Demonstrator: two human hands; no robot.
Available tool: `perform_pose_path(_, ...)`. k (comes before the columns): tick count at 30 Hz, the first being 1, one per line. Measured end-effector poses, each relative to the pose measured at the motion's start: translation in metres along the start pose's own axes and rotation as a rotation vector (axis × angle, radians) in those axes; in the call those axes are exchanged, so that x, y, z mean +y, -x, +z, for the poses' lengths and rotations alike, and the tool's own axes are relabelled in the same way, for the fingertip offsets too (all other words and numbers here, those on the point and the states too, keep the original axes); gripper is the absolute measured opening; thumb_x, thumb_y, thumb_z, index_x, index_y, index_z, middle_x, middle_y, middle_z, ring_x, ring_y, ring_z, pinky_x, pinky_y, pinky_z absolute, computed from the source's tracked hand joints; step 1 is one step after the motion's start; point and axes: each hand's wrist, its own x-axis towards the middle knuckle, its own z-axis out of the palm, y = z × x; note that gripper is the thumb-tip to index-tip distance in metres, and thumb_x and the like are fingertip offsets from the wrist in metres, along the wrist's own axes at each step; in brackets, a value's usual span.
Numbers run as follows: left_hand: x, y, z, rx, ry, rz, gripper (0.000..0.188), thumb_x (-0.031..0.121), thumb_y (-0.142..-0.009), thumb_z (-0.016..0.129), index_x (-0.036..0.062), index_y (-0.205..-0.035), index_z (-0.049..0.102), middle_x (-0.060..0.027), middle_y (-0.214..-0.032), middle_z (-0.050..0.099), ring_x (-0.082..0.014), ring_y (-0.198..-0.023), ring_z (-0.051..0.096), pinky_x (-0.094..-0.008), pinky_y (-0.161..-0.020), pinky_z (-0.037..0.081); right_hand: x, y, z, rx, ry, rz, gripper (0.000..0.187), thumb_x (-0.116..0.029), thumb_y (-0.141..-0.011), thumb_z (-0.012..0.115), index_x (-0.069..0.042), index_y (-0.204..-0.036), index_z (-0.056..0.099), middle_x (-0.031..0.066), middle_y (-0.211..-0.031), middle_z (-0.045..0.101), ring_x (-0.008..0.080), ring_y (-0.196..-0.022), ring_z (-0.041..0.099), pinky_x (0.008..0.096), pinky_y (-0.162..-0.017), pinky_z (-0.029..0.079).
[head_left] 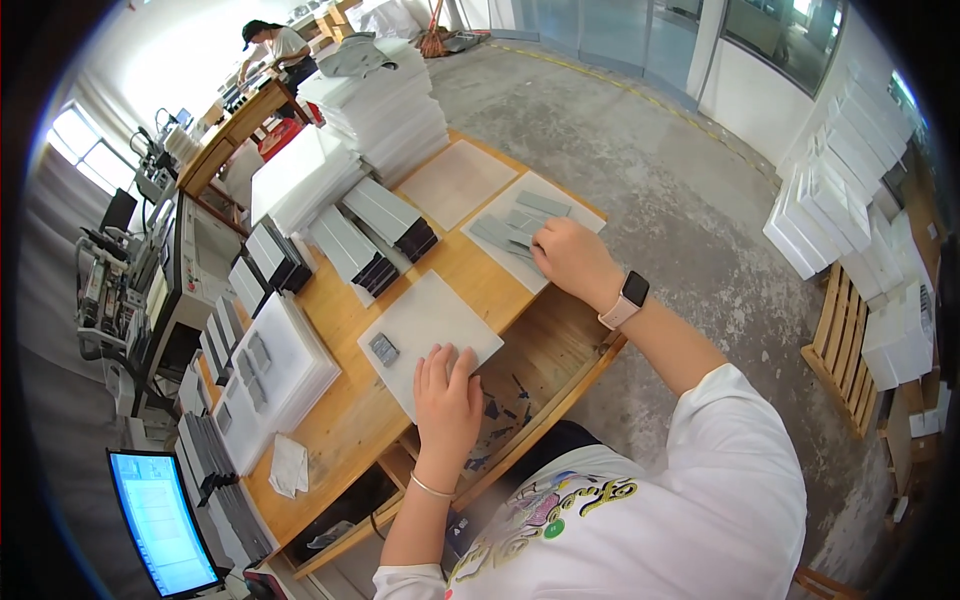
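Note:
My left hand lies with its fingers stretched out over the near edge of a white sheet on the wooden table. A small dark-grey block rests on that sheet, just beyond the fingertips and apart from them. To the right, my right hand reaches over a second white sheet that carries several flat grey strips. Its fingers are curled and pressed together on a grey strip at the pile's near end. The fingertips are partly hidden.
Stacks of long grey bars stand beyond the sheets, before tall piles of white sheets. At left are a white sheet stack with grey pieces, a crumpled cloth and a lit monitor. An open drawer lies below. Another person works far back.

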Motion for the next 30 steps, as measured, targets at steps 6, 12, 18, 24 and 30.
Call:
perform_pose_path(6, 0.011, -0.01, -0.01, 0.025, 0.347, -0.088, 0.033, 0.001, -0.074, 0.056, 0.0033, -0.106, 0.053, -0.0163, -0.107, 0.05, -0.0322, -0.101, 0.049, -0.042, -0.088, 0.04, 0.006, -0.003, -0.013, 0.22, -0.134, -0.071, 0.004, -0.006, -0.071, 0.06, -0.004, -0.074, 0.059, 0.0086, -0.073, 0.057, 0.0243, -0.064, 0.055, 0.0313, -0.057, 0.046)
perform_pose_path(12, 0.025, -0.038, -0.01, 0.128, 1.692, -0.762, 0.037, 0.002, -0.084, 0.049, -0.003, -0.12, 0.039, -0.0132, -0.113, 0.048, -0.0211, -0.101, 0.051, -0.0348, -0.086, 0.045, -0.054, 0.008, -0.034, 0.3, -0.376, -0.46, 0.017, 0.0, -0.066, 0.065, -0.005, -0.081, 0.058, 0.006, -0.07, 0.055, 0.0216, -0.059, 0.055, 0.0296, -0.05, 0.045)
perform_pose_path(18, 0.038, -0.032, -0.023, 0.309, 1.853, -0.667, 0.042, -0.003, -0.082, 0.051, -0.0034, -0.122, 0.037, -0.0161, -0.115, 0.048, -0.0224, -0.102, 0.052, -0.0322, -0.087, 0.044, -0.081, 0.009, -0.033, 0.253, -0.483, -0.746, 0.023, -0.006, -0.066, 0.067, -0.004, -0.088, 0.058, 0.0052, -0.08, 0.055, 0.0198, -0.065, 0.057, 0.029, -0.054, 0.048)
perform_pose_path(24, 0.036, -0.017, -0.039, 0.403, 1.728, -0.744, 0.039, -0.006, -0.081, 0.05, -0.002, -0.118, 0.041, -0.0161, -0.113, 0.049, -0.0196, -0.099, 0.053, -0.0273, -0.083, 0.047, -0.102, 0.01, -0.025, 0.209, -0.515, -0.771, 0.023, -0.009, -0.066, 0.066, -0.004, -0.087, 0.058, 0.0052, -0.082, 0.054, 0.0199, -0.069, 0.056, 0.0297, -0.058, 0.048)
perform_pose_path(30, 0.012, 0.005, -0.031, 0.465, 1.8, -0.859, 0.031, -0.007, -0.081, 0.049, -0.0002, -0.111, 0.047, -0.0114, -0.107, 0.052, -0.0178, -0.095, 0.055, -0.0266, -0.081, 0.048, -0.117, 0.014, -0.014, 0.044, -0.561, -0.722, 0.026, -0.006, -0.065, 0.069, -0.004, -0.089, 0.059, 0.0063, -0.082, 0.055, 0.0205, -0.068, 0.056, 0.028, -0.058, 0.048)
